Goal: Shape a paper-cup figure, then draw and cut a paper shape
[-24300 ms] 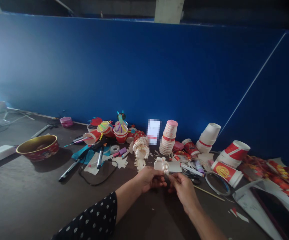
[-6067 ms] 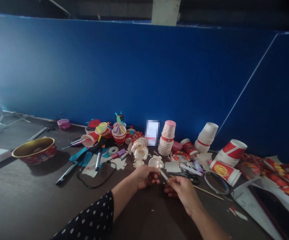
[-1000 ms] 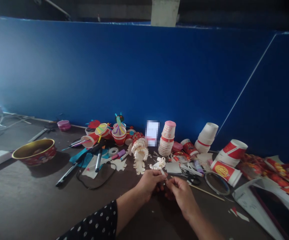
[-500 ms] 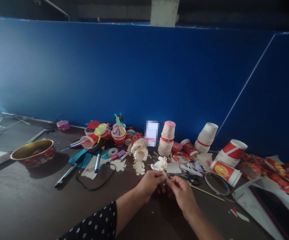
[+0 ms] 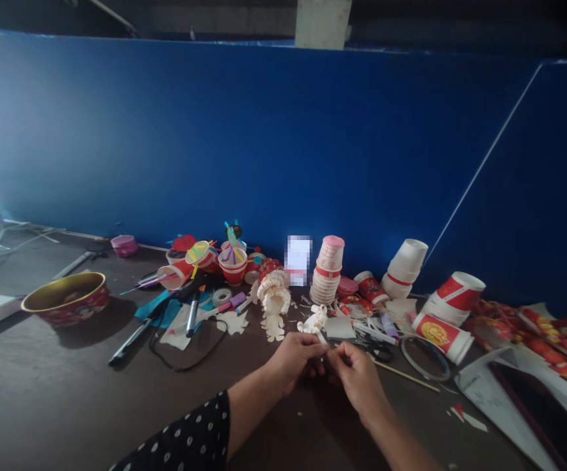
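White paper strip [image 5: 321, 337]: pinched at the fingertips of left hand [image 5: 290, 358] and right hand [image 5: 356, 369]. Treat as very light, thin and flexible; likely to crease, curl or tear under a hard pull. Probably not slippery if dry. Take hold near each end, with thumb and index finger only, using light pressure. Avoid crushing along the middle.

Position: in the narrow gap between both sets of fingertips, sloping from just beyond the left fingertips down toward the right thumb. Hidden at the lower end by the fingers.

State of left fingers: closed on the strip at thumb and index finger, curled underneath in shadow. State of right fingers: likewise closed near the lower end, folded beneath.

Surroundings: just beyond the left fingertips, note a curled white paper piece [image 5: 315, 318]; cannot tell whether joined to the strip. Beyond the right fingertips, find a flat paper piece [image 5: 339, 328]. Past the right knuckles, note a thin wooden stick [image 5: 405, 375]. Well beyond both hands, find a stack of paper cups [image 5: 329, 275].
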`<state>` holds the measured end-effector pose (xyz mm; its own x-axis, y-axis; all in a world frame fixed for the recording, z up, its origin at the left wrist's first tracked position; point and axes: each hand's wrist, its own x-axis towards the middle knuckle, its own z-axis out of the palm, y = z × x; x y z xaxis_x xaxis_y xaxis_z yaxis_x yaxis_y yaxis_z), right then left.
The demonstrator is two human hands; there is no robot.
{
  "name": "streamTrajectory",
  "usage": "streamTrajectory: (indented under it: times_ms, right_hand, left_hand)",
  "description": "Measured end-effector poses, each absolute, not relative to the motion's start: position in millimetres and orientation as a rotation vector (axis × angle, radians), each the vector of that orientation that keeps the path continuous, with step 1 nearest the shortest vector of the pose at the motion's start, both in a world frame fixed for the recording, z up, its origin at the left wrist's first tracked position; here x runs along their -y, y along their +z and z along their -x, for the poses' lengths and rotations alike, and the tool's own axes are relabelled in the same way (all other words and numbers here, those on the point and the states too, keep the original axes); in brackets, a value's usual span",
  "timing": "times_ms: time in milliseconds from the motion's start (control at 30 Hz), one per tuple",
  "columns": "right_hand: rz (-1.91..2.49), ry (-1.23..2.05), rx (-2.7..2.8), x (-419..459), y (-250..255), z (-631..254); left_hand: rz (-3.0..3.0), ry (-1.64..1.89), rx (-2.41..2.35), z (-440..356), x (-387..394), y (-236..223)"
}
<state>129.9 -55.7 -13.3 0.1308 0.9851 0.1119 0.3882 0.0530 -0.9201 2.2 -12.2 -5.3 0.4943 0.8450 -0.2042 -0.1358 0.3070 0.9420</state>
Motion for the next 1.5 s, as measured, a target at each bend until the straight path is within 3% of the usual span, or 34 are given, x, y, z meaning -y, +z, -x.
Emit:
streamTrajectory:
  times_ms: [333, 633, 1233, 1500]
  right_hand:
    - [1.59, 0.727, 1.491, 57.1, -11.4, -129.5]
    - [1.635, 0.226, 1.616, 62.9, -4.2, -127.0]
    - [1.629, 0.185, 1.681, 62.4, -3.7, -126.4]
    - [1.392, 0.125, 1.781, 64.3, -2.1, -122.5]
  left_hand:
    - [-0.973, 0.742, -0.761, -1.2, 11.0, -5.1]
    - [-0.886, 0.759, -0.755, 0.8, 10.2, -4.5]
    - [-0.883, 0.804, -0.8, -2.6, 8.6, -7.0]
    - [-0.922, 0.797, -0.795, -1.3, 6.2, -10.1]
